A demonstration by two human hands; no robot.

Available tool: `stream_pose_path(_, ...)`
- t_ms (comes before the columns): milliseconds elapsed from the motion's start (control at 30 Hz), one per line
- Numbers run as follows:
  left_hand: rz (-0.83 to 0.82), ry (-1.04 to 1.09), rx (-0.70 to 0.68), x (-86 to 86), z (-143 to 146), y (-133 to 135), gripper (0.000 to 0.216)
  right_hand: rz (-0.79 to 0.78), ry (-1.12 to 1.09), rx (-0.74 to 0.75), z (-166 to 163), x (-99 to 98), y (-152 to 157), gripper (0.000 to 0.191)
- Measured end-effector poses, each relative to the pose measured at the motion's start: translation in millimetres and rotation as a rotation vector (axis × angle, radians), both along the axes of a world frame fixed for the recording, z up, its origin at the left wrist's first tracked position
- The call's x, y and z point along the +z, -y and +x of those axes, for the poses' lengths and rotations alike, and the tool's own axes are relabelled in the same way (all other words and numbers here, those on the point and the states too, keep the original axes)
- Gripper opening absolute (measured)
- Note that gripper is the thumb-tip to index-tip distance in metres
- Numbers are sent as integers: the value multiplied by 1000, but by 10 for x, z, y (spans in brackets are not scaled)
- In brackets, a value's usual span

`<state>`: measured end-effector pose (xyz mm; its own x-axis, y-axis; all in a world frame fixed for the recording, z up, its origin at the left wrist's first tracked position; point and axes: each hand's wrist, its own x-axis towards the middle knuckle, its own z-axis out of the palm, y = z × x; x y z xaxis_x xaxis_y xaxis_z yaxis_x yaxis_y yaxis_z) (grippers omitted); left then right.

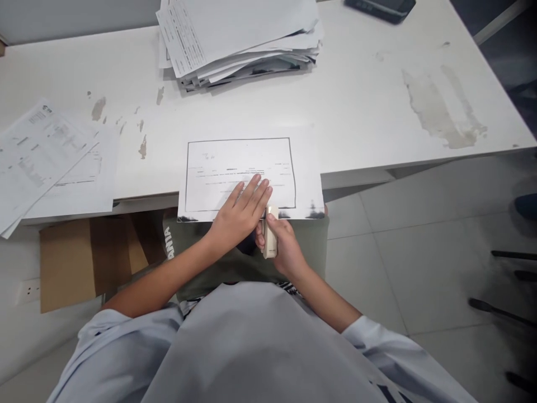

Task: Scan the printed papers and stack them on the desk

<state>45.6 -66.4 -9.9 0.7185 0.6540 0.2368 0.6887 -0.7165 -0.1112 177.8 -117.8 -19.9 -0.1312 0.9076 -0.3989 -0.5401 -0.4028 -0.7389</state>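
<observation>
A printed sheet of paper (239, 162) with a black-framed box of text lies at the desk's front edge, its near side jutting out over my lap. My left hand (241, 212) rests flat on the sheet's lower part, fingers stretched out and pointing away from me. In my right hand (285, 240) I grip a cream-coloured stapler (271, 238), fingers wrapped round it and thumb on top. The stapler's far end meets the sheet's near edge; whether the paper sits between its jaws I cannot tell.
A thick stack of papers (251, 33) stands at the back of the white desk (356, 95). Loose printed sheets (37, 151) overhang the edge at left. A dark phone-like device (384, 8) lies at the back right. Under the desk is a cardboard box (67, 263).
</observation>
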Motion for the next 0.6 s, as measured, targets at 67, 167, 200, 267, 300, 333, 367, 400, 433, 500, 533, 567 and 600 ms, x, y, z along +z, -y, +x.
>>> stream_pose_path(67, -34, 2, -7, 13, 11, 2, 54, -7, 2, -20, -5, 3, -11, 43)
stream_pose_path(167, -63, 15, -10, 27, 43, 19, 54, 2, 31, -32, -21, -54, -18, 41)
stream_pose_path(200, -57, 22, -15, 44, 53, 16, 54, 26, 61, -49, -27, -93, 7, 39)
stream_pose_path(267, -23, 45, 1, 133, 61, -39, 52, 95, 166, -110, -20, -208, 132, 35)
stream_pose_path(300, 1, 66, 37, 217, 50, -104, 51, 129, 244, -170, 7, -289, 227, 34)
stream_pose_path(333, 25, 99, 101, 334, 23, -195, 51, 129, 326, -198, 57, -391, 333, 38)
stream_pose_path(367, 48, 146, 195, 489, -22, -311, 50, 108, 407, -238, 132, -515, 436, 41)
stream_pose_path(400, 74, 208, 309, 681, -85, -444, 49, 76, 458, -266, 228, -657, 521, 43)
stream_pose_path(433, 108, 284, 431, 907, -161, -585, 48, 38, 488, -294, 335, -806, 580, 45)
stream_pose_path(500, 237, 469, 659, 1419, -316, -860, 46, -12, 503, -335, 540, -1074, 616, 49)
stream_pose_path(533, 329, 566, 744, 1678, -369, -988, 45, -22, 510, -391, 620, -1174, 601, 50)
stream_pose_path(567, 432, 661, 800, 1916, -390, -1108, 46, -22, 502, -420, 680, -1247, 572, 50)
stream_pose_path(600, 528, 743, 825, 2121, -374, -1224, 46, -10, 485, -440, 722, -1294, 533, 50)
